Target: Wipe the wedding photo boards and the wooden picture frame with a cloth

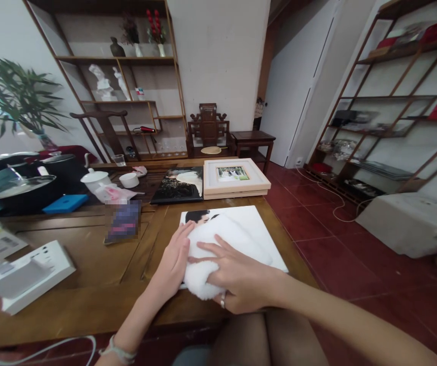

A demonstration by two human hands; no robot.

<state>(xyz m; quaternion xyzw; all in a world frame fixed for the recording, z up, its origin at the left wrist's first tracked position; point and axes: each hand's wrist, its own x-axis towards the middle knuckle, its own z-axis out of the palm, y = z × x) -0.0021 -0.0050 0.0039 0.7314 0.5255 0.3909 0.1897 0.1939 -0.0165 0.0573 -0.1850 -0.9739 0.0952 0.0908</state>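
A white photo panel (254, 223) lies flat on the wooden table, with part of a printed person's dark hair (197, 216) showing at its upper left. Bunched over much of the panel is a fluffy white cloth (229, 231). My right hand (237, 277), with a ring on one finger, presses on this cloth; two fingers are spread over it and the others curl into its folds. Along the panel's left side rests my left hand (175, 259), its fingers stretched out and touching the panel and the cloth's edge. The cloth hides most of the print.
Behind the panel lie a dark photo panel (178, 185) and a pale wooden frame (237, 178). A blurred-out phone-like object (123, 222), a white box (37, 277), a blue box (65, 203), a white teapot (95, 182) and pots (26, 190) stand to the left.
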